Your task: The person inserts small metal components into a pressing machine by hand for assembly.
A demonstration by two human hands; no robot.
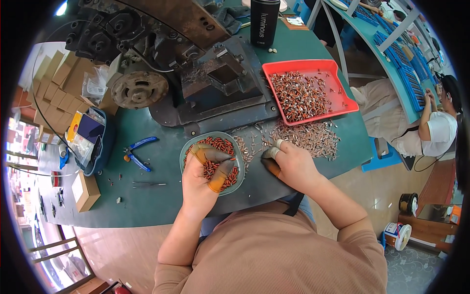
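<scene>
Resting left hand (205, 169) grip released in round green dish (188, 147), right hand (289, 164) grip unclear, brown cartons (54, 85) far left

I have two hands at work: my left hand (203, 174) and my right hand (289, 164). I count one round green dish (188, 147), one red tray (313, 66), one pair of blue-handled pliers (137, 153), one pair of tweezers (148, 184) and one black tumbler (264, 22). The small red parts are too many to count.
</scene>
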